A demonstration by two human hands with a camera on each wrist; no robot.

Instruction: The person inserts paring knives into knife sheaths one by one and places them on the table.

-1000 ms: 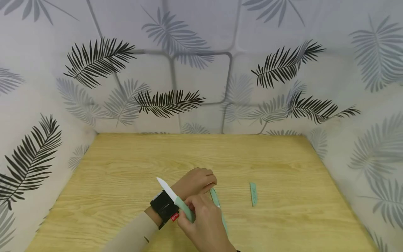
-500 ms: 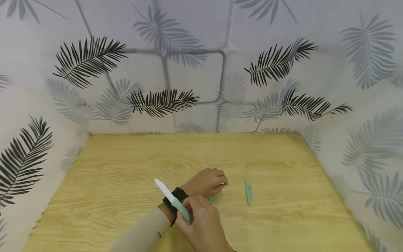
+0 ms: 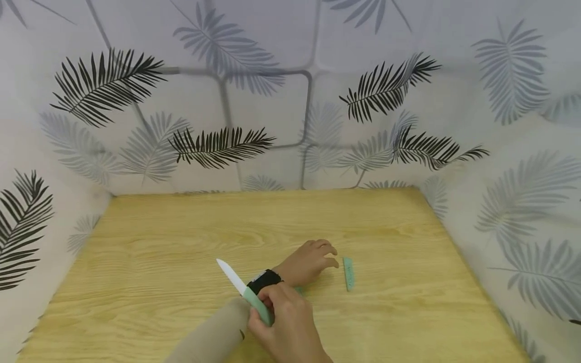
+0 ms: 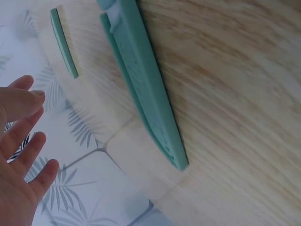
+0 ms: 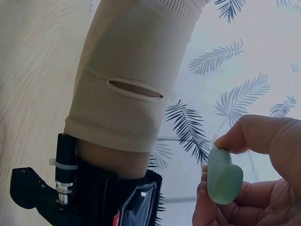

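My right hand (image 3: 290, 320) grips a small knife (image 3: 258, 305) by its pale green handle, the white blade pointing up and to the left. In the right wrist view, the handle's rounded end (image 5: 225, 183) sits between thumb and fingers. My left hand (image 3: 309, 263) reaches forward over the table, fingers spread and holding nothing, just left of a small green blade sheath (image 3: 348, 275). A larger green sheath (image 4: 150, 89) with a bit of white blade at its upper end lies on the table in the left wrist view. In the head view the hands hide most of it.
The wood-grain table (image 3: 181, 237) is bounded at the back and sides by pale leaf-printed cloth (image 3: 272, 111). A black wrist strap device (image 3: 265, 280) sits on my left wrist, close to the knife. The left sleeve (image 3: 213, 330) passes beneath the blade.
My left hand has moved right, away from the larger sheath toward the small one, and its fingers have spread. The right hand keeps hold of the knife. The head view has shifted slightly right.
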